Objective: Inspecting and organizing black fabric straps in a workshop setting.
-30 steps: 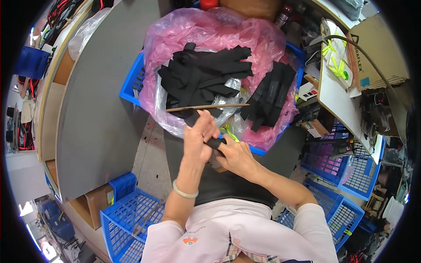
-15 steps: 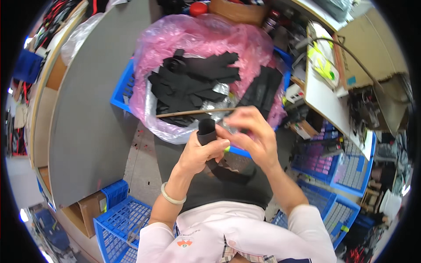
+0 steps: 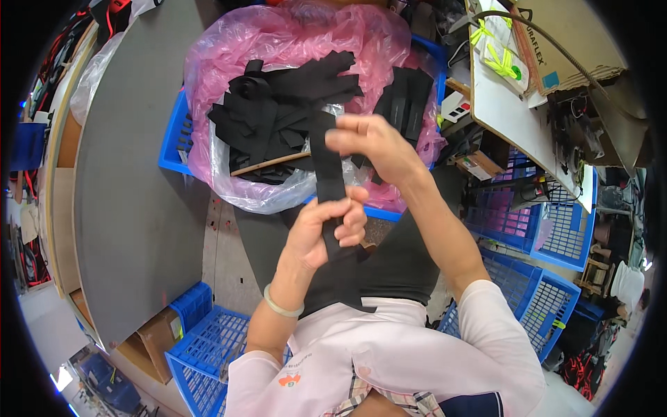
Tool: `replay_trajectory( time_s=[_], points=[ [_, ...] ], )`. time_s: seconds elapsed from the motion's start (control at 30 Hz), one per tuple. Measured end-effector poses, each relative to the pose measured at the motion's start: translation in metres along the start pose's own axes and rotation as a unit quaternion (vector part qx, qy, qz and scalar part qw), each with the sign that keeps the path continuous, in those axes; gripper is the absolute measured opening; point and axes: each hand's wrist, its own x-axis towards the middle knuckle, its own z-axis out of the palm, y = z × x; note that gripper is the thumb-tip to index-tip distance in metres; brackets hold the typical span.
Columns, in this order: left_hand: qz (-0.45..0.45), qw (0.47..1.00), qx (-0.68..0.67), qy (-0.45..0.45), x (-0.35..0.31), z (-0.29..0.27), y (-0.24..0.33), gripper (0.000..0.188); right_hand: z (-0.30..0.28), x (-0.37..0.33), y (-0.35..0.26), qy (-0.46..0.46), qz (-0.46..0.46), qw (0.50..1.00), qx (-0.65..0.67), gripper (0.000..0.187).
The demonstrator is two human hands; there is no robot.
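One black strap (image 3: 329,174) ran lengthwise above the person's lap, near edge of the blue crate (image 3: 176,132) behind it, and plenty seemed left to handle, judging by the tangled black strips (image 3: 274,111) in the pink plastic liner (image 3: 240,45) (whether the flatter black bundle (image 3: 405,101) at right was finished, I couldn't say). The left hand (image 3: 311,231) pinched the strap's middle, fingers curled; the right hand (image 3: 379,144), blurred, had fingers extended at its upper end, their grip impossible to tell.

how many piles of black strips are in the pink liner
2: a larger pile on the left, a smaller pile on the right, partly behind the right hand; more may be hidden.
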Motion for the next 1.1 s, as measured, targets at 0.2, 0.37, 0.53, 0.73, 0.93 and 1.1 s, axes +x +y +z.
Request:
replay_trajectory(
  time_s=[0.2, 0.37, 0.53, 0.73, 0.93, 1.1],
  points=[
    [0.003, 0.987, 0.135, 0.090, 0.008, -0.014, -0.004, 0.028, -0.002, -0.018, 0.026, 0.017, 0.053, 0.997, 0.056, 0.030],
    [0.030, 0.960, 0.255, 0.116, 0.002, -0.010, -0.016, 0.033, 0.002, -0.017, 0.041, 0.111, 0.043, 0.983, 0.141, 0.016],
    [0.014, 0.961, 0.243, 0.134, 0.001, -0.012, -0.017, 0.027, 0.009, -0.019, 0.049, 0.172, 0.046, 0.964, 0.199, 0.027],
    [-0.054, 0.942, 0.295, 0.152, 0.005, -0.008, -0.009, 0.021, 0.007, -0.020, 0.053, 0.138, 0.009, 0.984, 0.112, 0.018],
    [-0.082, 0.844, 0.511, 0.140, 0.015, -0.024, 0.002, 0.023, 0.016, -0.018, 0.075, 0.179, 0.007, 0.974, 0.141, 0.026],
    [-0.118, 0.917, 0.356, 0.139, 0.017, -0.022, 0.010, 0.027, 0.014, -0.022, 0.077, 0.318, 0.002, 0.932, 0.174, 0.029]
  ],
)
